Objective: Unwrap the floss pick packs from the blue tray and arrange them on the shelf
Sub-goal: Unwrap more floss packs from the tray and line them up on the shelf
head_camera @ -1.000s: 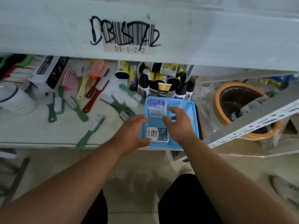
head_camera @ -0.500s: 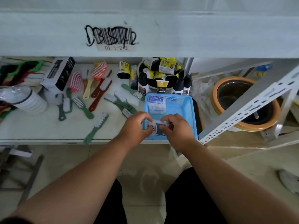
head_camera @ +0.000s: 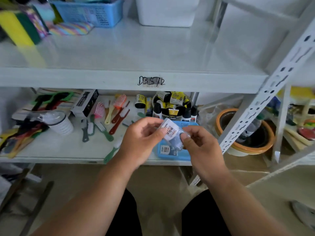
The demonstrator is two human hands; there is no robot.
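Both hands hold one floss pick pack [head_camera: 171, 132], a small white and blue pack in clear wrap, lifted above the blue tray [head_camera: 172, 156] on the lower shelf. My left hand [head_camera: 139, 140] pinches its left side with thumb and fingers. My right hand [head_camera: 200, 145] grips its lower right corner. Another floss pick pack [head_camera: 166, 149] lies in the tray under my hands. The tray's far rim [head_camera: 187, 123] shows past the held pack. The upper shelf [head_camera: 129, 48] lies wide and white ahead.
On the lower shelf lie several brushes [head_camera: 102, 126], a black and white box [head_camera: 84, 103], a wrapped cup stack [head_camera: 59, 121] and a bowl of tubes and bottles [head_camera: 172, 106]. An orange-rimmed pot [head_camera: 245, 133] stands right. The upper shelf holds a blue basket [head_camera: 92, 11], a white bin [head_camera: 167, 11] and sponges [head_camera: 20, 26].
Both hands closed on a floss pick pack in the tray and lifted it up out of the tray. My view has tilted up, so the upper shelf now shows.
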